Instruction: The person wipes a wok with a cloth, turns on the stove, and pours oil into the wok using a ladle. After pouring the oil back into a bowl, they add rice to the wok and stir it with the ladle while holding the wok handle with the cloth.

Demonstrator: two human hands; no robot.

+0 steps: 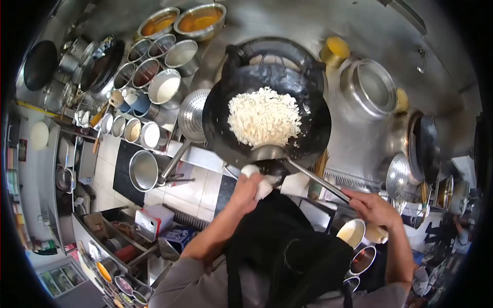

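Observation:
A black wok sits on the stove with a heap of pale, chopped flaky pieces in it. My left hand is closed around a folded white cloth at the wok's near edge, where the cloth covers whatever grip lies under it. In my right hand is the long metal handle of a ladle. The ladle's bowl rests low in the wok, right against the near side of the heap.
Left of the wok lie a perforated strainer and a long-handled pot. Metal seasoning containers crowd beyond them. On the right are stacked steel basins, a yellow container and another strainer.

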